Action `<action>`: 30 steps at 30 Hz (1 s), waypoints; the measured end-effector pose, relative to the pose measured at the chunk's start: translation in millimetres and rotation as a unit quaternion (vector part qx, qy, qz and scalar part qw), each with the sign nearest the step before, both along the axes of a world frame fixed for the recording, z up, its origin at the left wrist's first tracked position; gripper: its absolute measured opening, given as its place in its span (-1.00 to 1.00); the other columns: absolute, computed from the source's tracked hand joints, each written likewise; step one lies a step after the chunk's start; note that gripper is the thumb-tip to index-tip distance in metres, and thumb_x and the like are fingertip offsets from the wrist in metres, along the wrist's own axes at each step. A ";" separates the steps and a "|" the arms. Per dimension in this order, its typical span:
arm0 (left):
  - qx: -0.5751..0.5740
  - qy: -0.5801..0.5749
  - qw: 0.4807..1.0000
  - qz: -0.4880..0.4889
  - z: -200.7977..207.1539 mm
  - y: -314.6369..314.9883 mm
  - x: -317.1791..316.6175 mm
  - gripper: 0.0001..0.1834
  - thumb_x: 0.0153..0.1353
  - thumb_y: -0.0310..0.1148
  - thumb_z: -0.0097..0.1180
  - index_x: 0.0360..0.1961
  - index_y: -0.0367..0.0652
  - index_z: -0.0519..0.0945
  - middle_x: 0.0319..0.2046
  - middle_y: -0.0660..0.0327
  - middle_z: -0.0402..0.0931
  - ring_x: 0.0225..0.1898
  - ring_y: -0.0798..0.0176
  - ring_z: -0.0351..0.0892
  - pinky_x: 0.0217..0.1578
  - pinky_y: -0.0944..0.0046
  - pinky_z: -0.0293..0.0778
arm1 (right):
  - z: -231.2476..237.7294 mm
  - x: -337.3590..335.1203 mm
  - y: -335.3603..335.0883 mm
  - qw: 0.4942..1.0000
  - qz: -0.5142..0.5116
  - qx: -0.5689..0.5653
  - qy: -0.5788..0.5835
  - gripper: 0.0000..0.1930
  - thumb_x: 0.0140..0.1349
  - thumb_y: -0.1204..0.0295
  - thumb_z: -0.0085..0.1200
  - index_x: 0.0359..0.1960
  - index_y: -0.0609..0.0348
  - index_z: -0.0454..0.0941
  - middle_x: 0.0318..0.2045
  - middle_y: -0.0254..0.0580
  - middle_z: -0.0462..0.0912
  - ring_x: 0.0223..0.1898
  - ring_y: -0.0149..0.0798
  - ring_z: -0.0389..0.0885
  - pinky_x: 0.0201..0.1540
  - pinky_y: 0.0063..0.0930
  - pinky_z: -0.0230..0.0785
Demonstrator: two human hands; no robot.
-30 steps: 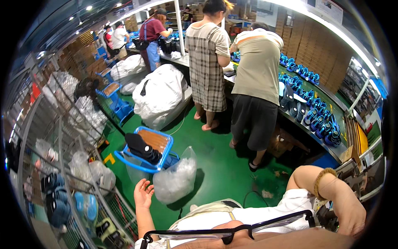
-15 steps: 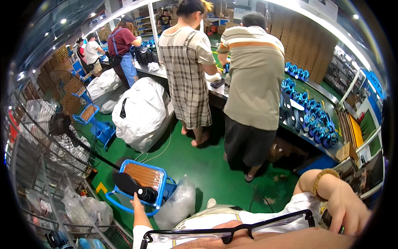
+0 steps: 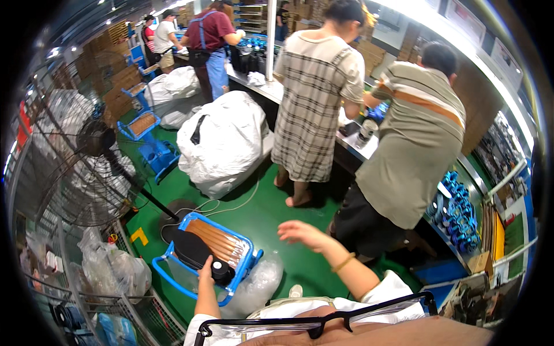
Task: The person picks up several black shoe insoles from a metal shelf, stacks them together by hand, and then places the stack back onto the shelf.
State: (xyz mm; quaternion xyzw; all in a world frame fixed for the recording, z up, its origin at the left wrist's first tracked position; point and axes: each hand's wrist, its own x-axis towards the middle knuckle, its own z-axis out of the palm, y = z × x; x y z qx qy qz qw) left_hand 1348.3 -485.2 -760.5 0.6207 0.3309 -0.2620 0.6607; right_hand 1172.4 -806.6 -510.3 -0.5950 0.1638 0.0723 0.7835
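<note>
My left hand is closed on the near edge of a black, flat, rounded piece. Beside its fingers is a short black cylinder with a pale round end. Both lie over a blue-framed chair with a brown slatted seat; part of that seat is hidden beneath them. The exact kind of the black piece cannot be made out. My right hand, with a band at its wrist, reaches out above the green floor, fingers apart and holding nothing.
A black floor fan stands left, its pole slanting toward the chair. Clear plastic bags lie right of the chair. A big white sack sits ahead. Two people work at a bench; blue shoes line its right part.
My right hand has swung from the far right to the middle, with its fingers spreading. My view has turned rightward and tilted. The left hand keeps its hold on the black piece.
</note>
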 end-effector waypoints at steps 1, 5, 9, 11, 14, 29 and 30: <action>0.004 -0.003 1.000 0.011 -9.9 -4.3 1.2 0.05 -0.44 -0.16 0.35 0.09 -0.30 0.03 0.06 -0.06 0.02 -0.07 0.04 0.29 -0.15 0.10 0.36 | -27.3 17.4 13.9 0.998 0.031 0.007 0.054 -0.59 0.02 0.29 -0.03 -0.07 0.13 0.28 -0.18 -0.29 0.39 -0.19 -0.37 0.36 -0.18 -0.49 0.22; -0.126 -0.031 0.990 0.046 -15.0 -4.0 -4.8 0.01 -0.42 -0.31 0.35 0.04 -0.42 0.00 -0.05 -0.09 0.18 -0.15 0.04 0.37 -0.20 0.19 0.41 | -116.8 91.7 76.6 0.978 0.106 -0.065 0.166 -0.53 0.02 0.23 -0.05 -0.04 0.16 0.24 -0.16 -0.23 0.38 -0.10 -0.41 0.28 -0.13 -0.51 0.17; -0.190 0.004 0.981 -0.023 4.5 10.9 -10.3 -0.14 -0.36 -0.33 0.33 -0.02 -0.42 0.14 -0.11 -0.04 0.27 -0.21 0.10 0.42 -0.23 0.22 0.42 | -188.3 148.5 125.0 0.958 0.189 -0.076 0.203 -0.39 0.09 0.12 -0.16 0.10 0.23 0.05 -0.02 -0.11 0.26 -0.02 -0.29 0.24 -0.05 -0.54 0.15; -0.056 -0.003 0.998 0.004 35.7 4.4 -18.2 -0.19 -0.32 -0.31 0.30 -0.01 -0.37 0.18 -0.08 0.01 0.24 -0.16 0.14 0.38 -0.21 0.25 0.40 | -225.8 160.4 146.0 0.943 0.189 -0.266 0.072 -0.43 0.12 0.11 -0.22 0.09 0.22 0.06 -0.07 -0.15 0.32 -0.10 -0.33 0.32 -0.11 -0.57 0.20; -0.135 -0.026 0.990 0.028 44.5 5.3 -19.7 -0.18 -0.32 -0.24 0.29 0.01 -0.30 0.18 -0.11 0.03 0.27 -0.18 0.17 0.38 -0.23 0.24 0.40 | -215.5 167.2 185.6 0.961 0.208 0.018 0.179 -0.46 0.13 0.19 -0.20 0.11 0.16 0.04 -0.03 -0.18 0.28 -0.04 -0.34 0.26 -0.03 -0.56 0.11; -0.103 -0.040 0.993 0.041 81.7 4.5 -2.7 -0.14 -0.26 -0.17 0.25 -0.07 -0.43 0.03 -0.16 -0.07 0.20 -0.15 0.08 0.31 -0.24 0.21 0.37 | -154.4 162.6 197.7 0.975 0.119 0.046 0.180 -0.27 0.00 0.01 -0.08 0.14 0.10 -0.05 0.03 -0.15 0.19 -0.03 -0.31 0.25 -0.04 -0.51 0.13; -0.136 -0.053 0.988 0.052 94.9 1.7 -4.8 -0.13 -0.21 -0.20 0.22 -0.02 -0.40 -0.06 -0.17 -0.09 0.20 -0.14 0.08 0.30 -0.24 0.21 0.37 | -148.1 162.1 196.8 0.976 0.109 0.064 0.175 -0.27 -0.01 0.04 -0.05 0.13 0.14 -0.05 0.01 -0.12 0.20 -0.02 -0.32 0.24 -0.04 -0.51 0.14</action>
